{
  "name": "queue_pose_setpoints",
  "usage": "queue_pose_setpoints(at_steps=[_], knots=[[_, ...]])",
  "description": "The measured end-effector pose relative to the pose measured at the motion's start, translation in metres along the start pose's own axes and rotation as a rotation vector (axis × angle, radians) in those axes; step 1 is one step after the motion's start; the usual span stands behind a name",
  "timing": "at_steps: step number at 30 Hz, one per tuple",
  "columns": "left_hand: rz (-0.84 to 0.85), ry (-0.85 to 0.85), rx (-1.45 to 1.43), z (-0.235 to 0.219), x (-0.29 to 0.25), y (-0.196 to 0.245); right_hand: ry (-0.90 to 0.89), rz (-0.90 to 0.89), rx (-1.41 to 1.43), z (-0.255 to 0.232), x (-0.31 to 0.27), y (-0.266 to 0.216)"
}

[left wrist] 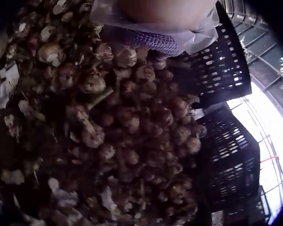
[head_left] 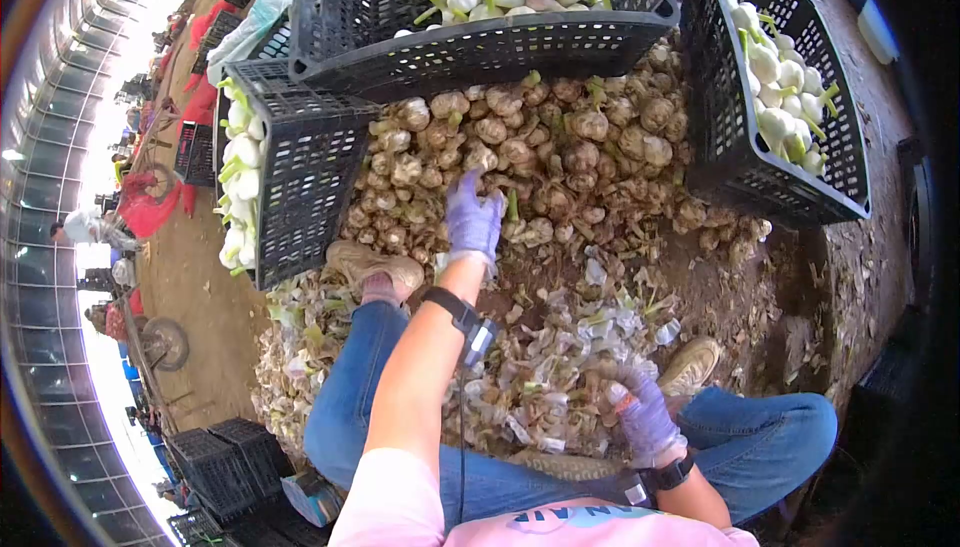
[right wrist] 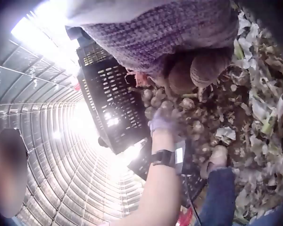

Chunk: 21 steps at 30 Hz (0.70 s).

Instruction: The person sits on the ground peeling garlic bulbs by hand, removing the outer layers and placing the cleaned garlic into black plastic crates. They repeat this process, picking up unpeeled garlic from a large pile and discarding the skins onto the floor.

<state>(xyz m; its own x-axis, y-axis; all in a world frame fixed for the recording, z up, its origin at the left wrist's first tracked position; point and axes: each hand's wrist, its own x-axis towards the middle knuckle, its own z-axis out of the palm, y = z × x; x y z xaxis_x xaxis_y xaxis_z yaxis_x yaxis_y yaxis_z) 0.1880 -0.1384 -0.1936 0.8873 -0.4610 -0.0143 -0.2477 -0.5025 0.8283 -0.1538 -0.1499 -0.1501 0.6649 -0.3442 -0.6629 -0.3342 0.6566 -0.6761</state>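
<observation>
My left hand [head_left: 474, 217], in a purple knit glove, reaches into a heap of brownish garlic bulbs [head_left: 590, 125]. Its fingers stretch forward, tips right at a garlic bulb [head_left: 481, 157] in the head view. The left wrist view shows only part of the purple glove [left wrist: 151, 41], with the fingertips hidden. My right hand [head_left: 648, 423], gloved alike, is drawn back low over the peelings, beside the right knee. An orange patch [right wrist: 141, 79] shows by its fingers, which look bent in the right wrist view; I cannot tell whether they hold anything.
Black crates of trimmed white garlic stand behind the heap [head_left: 490, 47], at left [head_left: 310, 177] and at right [head_left: 790, 117]. Dry peelings [head_left: 560, 377] cover the ground between the jeans-clad legs [head_left: 760, 437]. Stacked crates [head_left: 225, 457] stand at lower left.
</observation>
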Motion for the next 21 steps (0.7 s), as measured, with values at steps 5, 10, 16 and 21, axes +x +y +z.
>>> queue_pose_setpoints(at_steps=[5,10,16,21], knots=[[-0.077,0.058,0.515,0.024,0.053,-0.008,0.086,0.121,0.147,-0.002,0.004,-0.01],[-0.207,0.114,0.312,0.025,0.048,-0.008,0.131,-0.056,-0.02,-0.005,0.005,-0.01],[0.075,-0.329,-0.474,-0.018,-0.085,0.041,0.121,-0.308,-0.036,0.006,-0.003,-0.035],[0.35,-0.533,-0.326,-0.067,-0.192,0.102,0.026,-0.441,0.003,0.033,-0.033,-0.058]])
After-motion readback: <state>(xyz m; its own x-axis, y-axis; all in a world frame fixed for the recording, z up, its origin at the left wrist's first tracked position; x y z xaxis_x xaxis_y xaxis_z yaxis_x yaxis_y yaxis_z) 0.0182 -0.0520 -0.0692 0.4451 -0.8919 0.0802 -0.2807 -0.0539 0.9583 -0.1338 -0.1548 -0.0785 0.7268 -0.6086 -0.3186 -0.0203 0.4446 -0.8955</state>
